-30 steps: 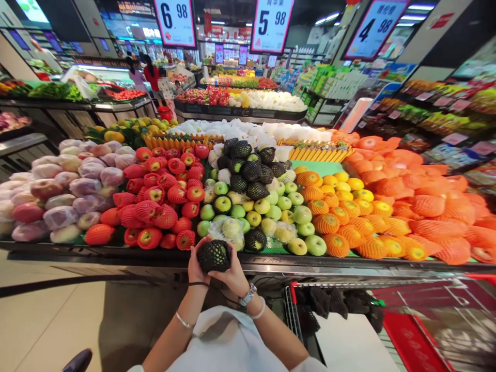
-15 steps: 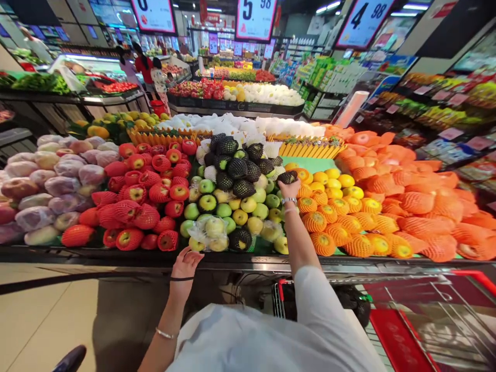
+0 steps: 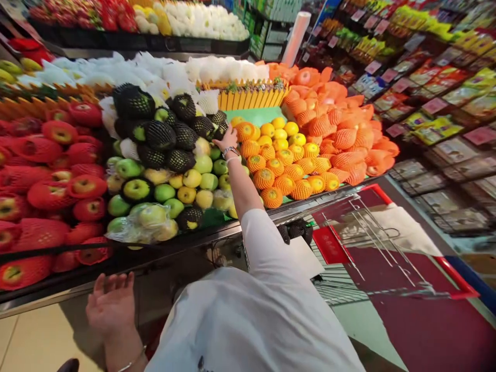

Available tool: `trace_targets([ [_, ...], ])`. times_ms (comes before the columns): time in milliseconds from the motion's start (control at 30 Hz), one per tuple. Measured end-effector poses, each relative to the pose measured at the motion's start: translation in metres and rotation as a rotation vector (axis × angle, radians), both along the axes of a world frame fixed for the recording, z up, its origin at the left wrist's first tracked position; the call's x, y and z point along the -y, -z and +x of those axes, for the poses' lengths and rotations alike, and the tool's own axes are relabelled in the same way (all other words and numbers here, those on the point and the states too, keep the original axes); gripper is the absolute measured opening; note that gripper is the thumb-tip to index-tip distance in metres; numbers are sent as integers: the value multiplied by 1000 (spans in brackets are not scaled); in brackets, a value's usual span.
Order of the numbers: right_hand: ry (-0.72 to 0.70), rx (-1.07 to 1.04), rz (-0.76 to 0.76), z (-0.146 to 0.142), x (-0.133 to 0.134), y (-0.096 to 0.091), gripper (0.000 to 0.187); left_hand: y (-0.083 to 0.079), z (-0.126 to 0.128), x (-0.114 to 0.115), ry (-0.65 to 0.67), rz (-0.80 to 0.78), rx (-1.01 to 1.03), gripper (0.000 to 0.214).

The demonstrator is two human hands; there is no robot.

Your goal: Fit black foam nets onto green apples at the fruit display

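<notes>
We had our right hand (image 3: 229,139) stretched far over the display, its fingers curled on a black-netted fruit (image 3: 219,130) at the right edge of the dark pile (image 3: 155,126), just beside the orange-netted fruit (image 3: 271,170). Whether the fingers gripped that fruit or only rested on it we could not tell, since the back of the hand hid the palm. Our left hand (image 3: 111,302) hung low in front of the display edge (image 3: 116,289), palm up, fingers spread wide and holding nothing.

Judging from how things lay, the netted fruit sat against the pile and the hand had not come away, so the placing looked nearly done; letting go and drawing the arm back was what was left. A few black nets (image 3: 296,230) showed at the near end of the red cart (image 3: 387,248), partly hidden behind our sleeve, too few visible for a firm count.

We counted about 10 black-netted fruits in the pile, and 1 more low among the green apples (image 3: 188,218). Loose green and yellow apples (image 3: 170,186) numbered roughly 15, with 1 clear bag of apples (image 3: 143,225) in front. Bare yellow oranges (image 3: 284,132) came to about 7. The red-netted apples (image 3: 50,165) on the left were too many to count.
</notes>
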State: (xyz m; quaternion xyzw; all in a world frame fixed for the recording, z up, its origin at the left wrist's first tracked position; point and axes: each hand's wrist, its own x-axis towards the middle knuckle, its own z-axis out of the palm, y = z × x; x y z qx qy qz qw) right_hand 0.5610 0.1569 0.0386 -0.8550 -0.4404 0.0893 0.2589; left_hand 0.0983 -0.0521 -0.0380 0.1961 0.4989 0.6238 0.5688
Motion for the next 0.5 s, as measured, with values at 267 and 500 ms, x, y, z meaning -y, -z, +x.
trace_targets([
  [267, -41, 79, 210, 43, 53, -18, 57, -8, 15, -18, 9, 79, 51, 27],
  [500, 476, 68, 422, 95, 264, 7, 49, 15, 29, -26, 2, -43, 73, 26],
])
